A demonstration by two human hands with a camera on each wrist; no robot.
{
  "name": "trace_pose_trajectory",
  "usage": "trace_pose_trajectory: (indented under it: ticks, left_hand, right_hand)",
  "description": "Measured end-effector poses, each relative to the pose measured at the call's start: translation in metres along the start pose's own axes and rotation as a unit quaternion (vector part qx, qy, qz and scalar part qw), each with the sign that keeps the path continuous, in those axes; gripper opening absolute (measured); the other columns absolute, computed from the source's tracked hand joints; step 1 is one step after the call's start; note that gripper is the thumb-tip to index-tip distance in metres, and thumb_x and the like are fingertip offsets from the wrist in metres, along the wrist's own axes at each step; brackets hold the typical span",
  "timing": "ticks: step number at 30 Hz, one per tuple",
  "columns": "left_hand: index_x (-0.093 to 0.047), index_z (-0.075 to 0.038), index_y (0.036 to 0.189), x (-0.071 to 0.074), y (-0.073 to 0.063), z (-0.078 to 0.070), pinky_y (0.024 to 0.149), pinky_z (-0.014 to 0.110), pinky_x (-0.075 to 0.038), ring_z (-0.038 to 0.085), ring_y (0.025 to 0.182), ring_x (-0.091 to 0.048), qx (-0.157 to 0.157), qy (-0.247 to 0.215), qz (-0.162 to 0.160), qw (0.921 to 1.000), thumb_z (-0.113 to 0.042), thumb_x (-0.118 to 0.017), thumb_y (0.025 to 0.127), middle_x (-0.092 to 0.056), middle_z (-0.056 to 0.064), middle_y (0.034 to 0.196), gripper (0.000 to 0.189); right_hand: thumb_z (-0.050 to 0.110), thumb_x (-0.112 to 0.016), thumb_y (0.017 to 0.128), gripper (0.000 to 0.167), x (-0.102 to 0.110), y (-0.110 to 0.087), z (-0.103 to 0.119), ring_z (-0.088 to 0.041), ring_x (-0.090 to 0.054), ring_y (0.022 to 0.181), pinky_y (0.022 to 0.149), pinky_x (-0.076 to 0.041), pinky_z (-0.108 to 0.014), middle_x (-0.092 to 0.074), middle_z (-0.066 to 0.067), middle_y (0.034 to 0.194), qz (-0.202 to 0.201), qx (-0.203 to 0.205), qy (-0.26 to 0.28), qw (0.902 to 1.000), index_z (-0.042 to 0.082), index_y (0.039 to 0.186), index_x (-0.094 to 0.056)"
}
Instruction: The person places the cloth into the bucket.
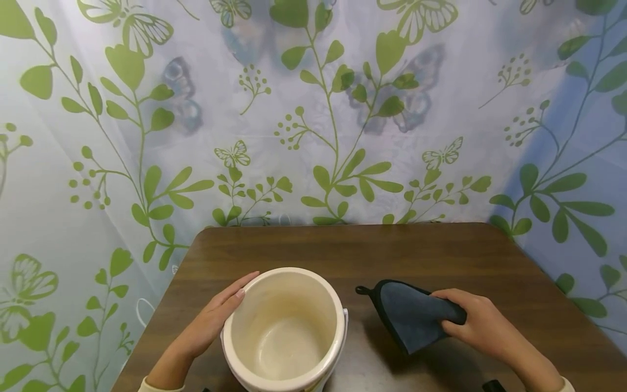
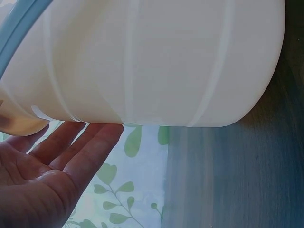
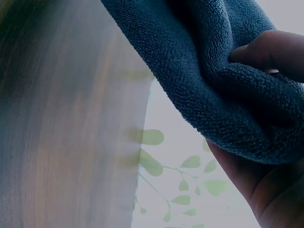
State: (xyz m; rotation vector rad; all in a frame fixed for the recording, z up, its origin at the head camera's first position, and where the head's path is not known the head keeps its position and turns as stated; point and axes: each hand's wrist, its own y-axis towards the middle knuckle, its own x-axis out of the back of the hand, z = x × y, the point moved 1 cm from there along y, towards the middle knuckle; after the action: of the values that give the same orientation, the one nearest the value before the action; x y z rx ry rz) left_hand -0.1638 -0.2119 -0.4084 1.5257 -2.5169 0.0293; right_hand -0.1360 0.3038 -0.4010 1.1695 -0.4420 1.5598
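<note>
A cream plastic bucket (image 1: pixel 286 348) stands upright on the table, its inside visible from above with nothing in it. My left hand (image 1: pixel 215 318) rests against the bucket's left side near the rim, fingers fairly straight; in the left wrist view the fingertips (image 2: pixel 102 142) touch the ribbed outer wall (image 2: pixel 156 66). To the right, my right hand (image 1: pixel 477 321) grips a dark blue cloth (image 1: pixel 411 316) with black edging and a small hanging loop. Its fuzzy terry surface (image 3: pixel 166 71) is bunched between thumb and fingers in the right wrist view. The cloth is held above the table.
The brown wooden table (image 1: pixel 343 247) has rounded far corners. Behind and beside it hangs a pale curtain (image 1: pixel 294 163) printed with green leaves and butterflies. The bucket's handle (image 1: pixel 345 326) hangs at its right side. A small black object (image 1: pixel 493 386) shows at the bottom edge.
</note>
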Motion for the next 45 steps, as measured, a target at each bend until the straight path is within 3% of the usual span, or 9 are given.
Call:
trace_pose_trajectory:
  ticks: [10,25,45]
  left_hand:
    - [-0.029,-0.008,0.161,0.0,-0.001,0.001,0.096,0.03,-0.049,0.015,0.129,-0.052,0.004,-0.007,0.003,1.0,-0.027,-0.035,0.113,-0.032,0.015,0.161,0.052]
    - [-0.035,-0.015,0.159,-0.001,-0.003,0.001,0.098,0.026,-0.046,0.011,0.131,-0.05,0.004,0.002,-0.005,1.0,-0.028,-0.036,0.113,-0.033,0.013,0.161,0.048]
    - [-0.031,-0.01,0.16,-0.002,-0.001,0.003,0.098,0.029,-0.048,0.013,0.131,-0.051,-0.009,-0.007,0.003,0.9999,-0.026,-0.035,0.113,-0.032,0.015,0.161,0.05]
  right_hand:
    - [0.008,-0.088,0.077,0.048,0.004,0.003,0.002,-0.019,-0.07,0.091,0.068,-0.055,-0.031,-0.071,-0.004,0.115,0.001,-0.008,-0.014,0.9999,0.012,0.121,-0.069]
    - [0.006,-0.087,0.078,0.049,0.01,0.012,0.007,-0.016,-0.07,0.088,0.066,-0.055,-0.03,-0.071,-0.006,0.115,-0.005,0.004,-0.009,0.9999,0.011,0.123,-0.068]
    - [0.009,-0.086,0.081,0.048,0.019,0.018,0.014,-0.014,-0.069,0.088,0.066,-0.055,-0.03,-0.07,-0.007,0.117,0.008,-0.009,-0.007,0.9999,0.01,0.125,-0.067]
